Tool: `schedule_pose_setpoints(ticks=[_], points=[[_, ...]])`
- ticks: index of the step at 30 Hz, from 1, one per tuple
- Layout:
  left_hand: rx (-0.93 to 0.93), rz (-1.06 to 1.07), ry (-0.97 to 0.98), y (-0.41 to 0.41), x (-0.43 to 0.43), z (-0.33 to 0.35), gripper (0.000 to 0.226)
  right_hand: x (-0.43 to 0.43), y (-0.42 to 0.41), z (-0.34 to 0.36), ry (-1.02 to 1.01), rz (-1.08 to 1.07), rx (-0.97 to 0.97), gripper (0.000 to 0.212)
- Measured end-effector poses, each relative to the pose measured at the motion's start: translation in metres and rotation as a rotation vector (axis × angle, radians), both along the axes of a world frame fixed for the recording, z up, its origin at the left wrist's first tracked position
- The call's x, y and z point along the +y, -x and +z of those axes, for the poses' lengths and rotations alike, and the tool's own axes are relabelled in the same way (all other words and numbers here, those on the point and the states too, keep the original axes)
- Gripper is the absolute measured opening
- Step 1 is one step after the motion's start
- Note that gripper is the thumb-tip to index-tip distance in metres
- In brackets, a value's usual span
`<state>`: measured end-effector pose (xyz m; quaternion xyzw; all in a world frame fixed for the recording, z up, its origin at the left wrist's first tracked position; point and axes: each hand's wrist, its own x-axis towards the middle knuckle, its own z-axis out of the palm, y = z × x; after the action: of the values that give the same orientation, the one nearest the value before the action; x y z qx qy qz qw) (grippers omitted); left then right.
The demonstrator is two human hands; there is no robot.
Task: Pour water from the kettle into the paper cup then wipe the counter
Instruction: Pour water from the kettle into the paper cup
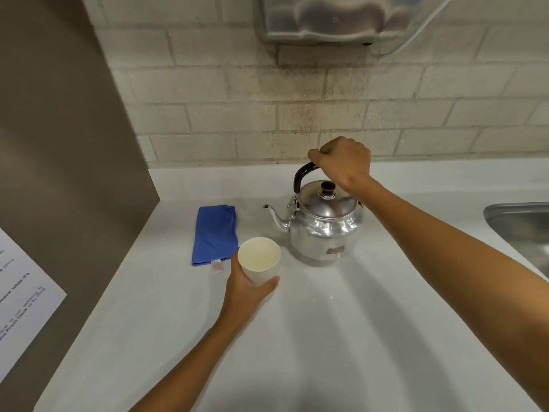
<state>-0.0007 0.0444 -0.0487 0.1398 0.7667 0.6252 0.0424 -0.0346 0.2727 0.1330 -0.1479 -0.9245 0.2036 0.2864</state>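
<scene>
A shiny metal kettle (323, 226) stands upright on the white counter (341, 337), its spout pointing left. My right hand (344, 162) is closed around the top of its black handle. In front and to the left of the kettle is a white paper cup (259, 258), open end up and tilted slightly toward me. My left hand (246, 288) grips the cup from below and behind. A folded blue cloth (215, 233) lies flat on the counter, just left of the cup.
A steel sink (523, 230) begins at the right edge. A brown panel (59, 144) with a printed paper sheet (20, 295) walls the left side. A brick wall runs behind, with a grey wall-mounted unit (335, 19) above.
</scene>
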Motion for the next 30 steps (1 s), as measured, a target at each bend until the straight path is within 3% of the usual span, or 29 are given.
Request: schedule_pose_setpoints(ticks=[20,30], points=[[0.022,-0.042,-0.059,-0.004,0.029,0.004,0.08,-0.023,-0.045,0.04,-0.504,0.159,-0.004,0.044],[0.025,-0.043,-0.087,-0.005,0.027,0.005,0.079,-0.048,-0.047,0.048,-0.665,0.248,-0.019,0.042]])
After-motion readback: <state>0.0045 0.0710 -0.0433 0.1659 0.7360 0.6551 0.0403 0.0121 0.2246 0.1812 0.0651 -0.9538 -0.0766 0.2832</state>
